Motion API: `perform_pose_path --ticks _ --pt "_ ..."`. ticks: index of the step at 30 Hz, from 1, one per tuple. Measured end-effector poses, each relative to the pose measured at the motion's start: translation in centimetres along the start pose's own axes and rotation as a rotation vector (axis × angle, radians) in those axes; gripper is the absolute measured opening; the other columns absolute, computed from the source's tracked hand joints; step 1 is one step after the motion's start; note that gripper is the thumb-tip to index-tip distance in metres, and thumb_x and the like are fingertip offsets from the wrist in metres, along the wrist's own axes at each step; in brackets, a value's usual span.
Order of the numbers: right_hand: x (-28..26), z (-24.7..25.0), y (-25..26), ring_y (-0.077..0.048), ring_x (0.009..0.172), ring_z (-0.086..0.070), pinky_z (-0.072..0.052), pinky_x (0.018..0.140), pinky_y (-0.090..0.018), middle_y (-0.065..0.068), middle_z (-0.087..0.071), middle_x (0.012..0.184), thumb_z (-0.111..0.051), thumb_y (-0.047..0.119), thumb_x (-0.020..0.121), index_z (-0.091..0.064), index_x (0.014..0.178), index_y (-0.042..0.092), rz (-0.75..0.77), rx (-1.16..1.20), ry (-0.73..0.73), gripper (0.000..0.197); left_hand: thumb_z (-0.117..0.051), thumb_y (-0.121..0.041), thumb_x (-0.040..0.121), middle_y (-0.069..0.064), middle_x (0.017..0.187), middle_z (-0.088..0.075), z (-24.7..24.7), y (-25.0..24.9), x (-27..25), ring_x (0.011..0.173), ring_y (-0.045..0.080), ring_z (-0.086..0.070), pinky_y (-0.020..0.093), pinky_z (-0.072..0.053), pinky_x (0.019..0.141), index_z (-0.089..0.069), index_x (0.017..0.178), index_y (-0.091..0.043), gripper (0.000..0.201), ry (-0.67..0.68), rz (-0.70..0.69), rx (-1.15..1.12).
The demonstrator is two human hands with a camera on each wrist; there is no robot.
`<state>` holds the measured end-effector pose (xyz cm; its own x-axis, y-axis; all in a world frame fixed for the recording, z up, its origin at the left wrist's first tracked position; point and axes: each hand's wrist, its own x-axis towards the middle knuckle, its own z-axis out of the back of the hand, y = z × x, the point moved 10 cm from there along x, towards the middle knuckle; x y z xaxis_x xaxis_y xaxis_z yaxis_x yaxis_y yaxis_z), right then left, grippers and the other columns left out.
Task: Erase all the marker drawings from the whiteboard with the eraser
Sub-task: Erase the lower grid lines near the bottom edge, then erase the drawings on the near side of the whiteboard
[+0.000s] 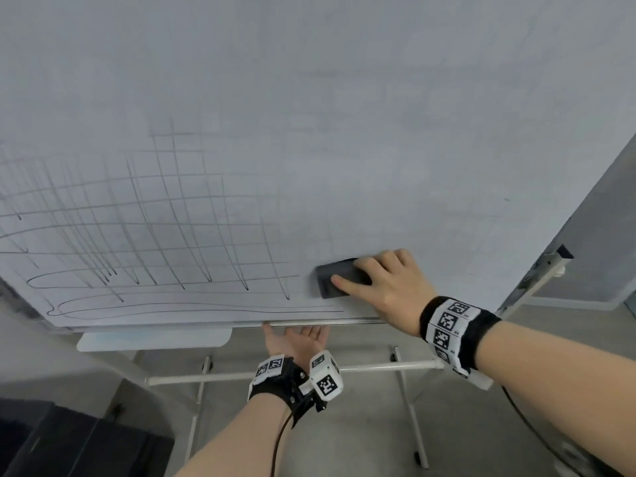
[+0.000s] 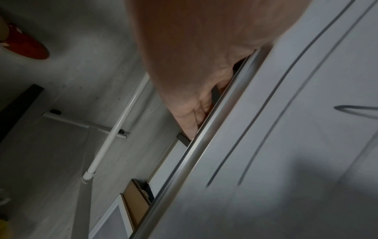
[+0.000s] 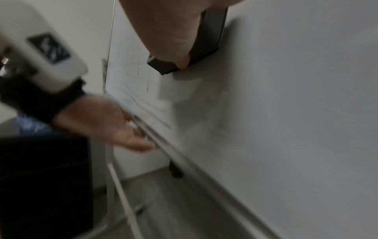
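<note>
The whiteboard (image 1: pixel 344 132) fills the head view. A grid of dark marker lines (image 1: pixel 155 235) covers its lower left, with long loops near the bottom; the right part looks wiped. My right hand (image 1: pixel 351 271) grips the dark grey eraser (image 1: pixel 335 285) flat against the board, just right of the lines, thumb along its lower side. The right wrist view shows the eraser (image 3: pixel 208 40) pressed on the surface. My left hand (image 1: pixel 296 335) is palm up under the board's bottom rail (image 2: pixel 204 145), fingers hooked behind it and hidden.
Below the board are the stand's white crossbar (image 1: pixel 378 368) and legs, and a pale tray (image 1: pixel 155 339). A dark cabinet (image 1: pixel 69 442) stands at the lower left. The board's right frame edge (image 1: pixel 537 280) slopes down beside my right forearm.
</note>
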<state>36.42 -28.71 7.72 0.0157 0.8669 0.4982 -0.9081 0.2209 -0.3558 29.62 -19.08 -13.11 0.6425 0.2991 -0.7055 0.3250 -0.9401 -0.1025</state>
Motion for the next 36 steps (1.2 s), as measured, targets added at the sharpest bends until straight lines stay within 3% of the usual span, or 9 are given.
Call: perform_pose_path --ticks 4,9,14,19,22,25,28,31,36 --pt "6.8 7.0 -4.4 -0.029 0.085 -0.042 -0.031 0.072 -0.04 -0.016 -0.059 0.108 -0.067 0.004 0.079 -0.053 0.137 0.029 -0.127 0.063 -0.225 0.064 -0.031 -0.073 0.086 0.016 0.16 -0.017 0.2 -1.1 -0.6 0.146 0.039 -0.018 0.058 -0.016 0.116 -0.01 0.156 -0.02 0.089 0.009 0.042 0.045" --pt "13.2 14.5 -6.3 -0.037 0.085 -0.05 -0.041 0.072 -0.048 -0.02 -0.06 0.107 -0.058 0.012 0.093 -0.065 0.13 0.023 -0.07 0.119 -0.412 0.039 -0.029 -0.067 0.088 0.014 0.162 -0.008 1.5 -5.3 -1.2 0.148 0.038 -0.011 0.059 -0.012 0.116 -0.004 0.156 -0.022 0.086 -0.023 -0.014 -0.042" --pt "16.8 15.5 -2.4 -0.034 0.082 -0.05 -0.041 0.068 -0.045 -0.017 -0.063 0.103 -0.062 0.011 0.091 -0.068 0.126 0.024 -0.076 0.062 -0.516 0.037 -0.029 -0.054 0.092 0.016 0.161 -0.014 2.6 -7.9 -1.1 0.148 0.035 -0.015 0.054 -0.012 0.118 -0.008 0.156 -0.012 0.079 0.0 -0.053 -0.023" --pt "11.9 3.5 6.5 -0.027 0.085 -0.038 -0.029 0.071 -0.04 -0.011 -0.062 0.103 -0.045 0.004 0.079 -0.066 0.125 0.026 0.144 0.071 -0.154 0.055 -0.03 -0.054 0.094 0.017 0.159 -0.02 2.7 -8.8 -0.7 0.147 0.034 -0.019 0.052 -0.012 0.119 -0.013 0.155 -0.01 0.077 -0.012 -0.079 -0.008" --pt "3.8 -4.4 8.9 -0.028 0.086 -0.041 -0.039 0.075 -0.041 -0.005 -0.055 0.1 -0.051 0.011 0.075 -0.065 0.122 0.029 0.31 0.007 0.194 0.052 -0.03 -0.053 0.094 0.019 0.152 -0.034 2.3 -9.3 -0.6 0.141 0.037 -0.031 0.053 -0.02 0.117 -0.029 0.15 -0.006 0.073 -0.002 -0.086 -0.002" --pt "-1.5 -6.1 7.2 -0.029 0.086 -0.042 -0.046 0.074 -0.042 -0.005 -0.05 0.098 -0.059 0.011 0.064 -0.067 0.119 0.03 0.368 -0.097 0.321 0.059 -0.032 -0.052 0.095 0.019 0.148 -0.04 2.2 -9.0 -0.7 0.138 0.037 -0.036 0.054 -0.025 0.114 -0.034 0.147 -0.007 0.069 -0.009 -0.075 -0.033" --pt "0.2 -2.6 4.2 -0.029 0.085 -0.041 -0.033 0.073 -0.04 -0.01 -0.061 0.098 -0.056 0.007 0.066 -0.062 0.124 0.028 0.281 -0.07 0.189 0.062 -0.031 -0.052 0.095 0.016 0.149 -0.04 2.0 -8.8 -0.8 0.139 0.035 -0.034 0.052 -0.023 0.116 -0.031 0.148 -0.007 0.069 -0.019 -0.073 -0.027" --pt "9.0 5.0 1.2 -0.028 0.082 -0.04 -0.028 0.069 -0.04 -0.015 -0.063 0.102 -0.057 0.005 0.078 -0.052 0.132 0.03 0.07 -0.054 -0.133 0.059 -0.031 -0.051 0.097 0.014 0.154 -0.032 1.7 -8.8 -0.8 0.144 0.033 -0.027 0.05 -0.019 0.116 -0.03 0.149 -0.009 0.067 -0.025 -0.063 -0.008" --pt "19.7 12.3 -0.2 -0.032 0.086 -0.047 -0.028 0.068 -0.038 -0.016 -0.059 0.103 -0.058 0.012 0.082 -0.063 0.129 0.027 -0.159 -0.027 -0.408 0.05 -0.032 -0.051 0.097 0.013 0.158 -0.026 2.2 -9.2 -0.6 0.146 0.033 -0.022 0.051 -0.016 0.119 -0.023 0.153 -0.011 0.069 -0.053 -0.072 0.015"
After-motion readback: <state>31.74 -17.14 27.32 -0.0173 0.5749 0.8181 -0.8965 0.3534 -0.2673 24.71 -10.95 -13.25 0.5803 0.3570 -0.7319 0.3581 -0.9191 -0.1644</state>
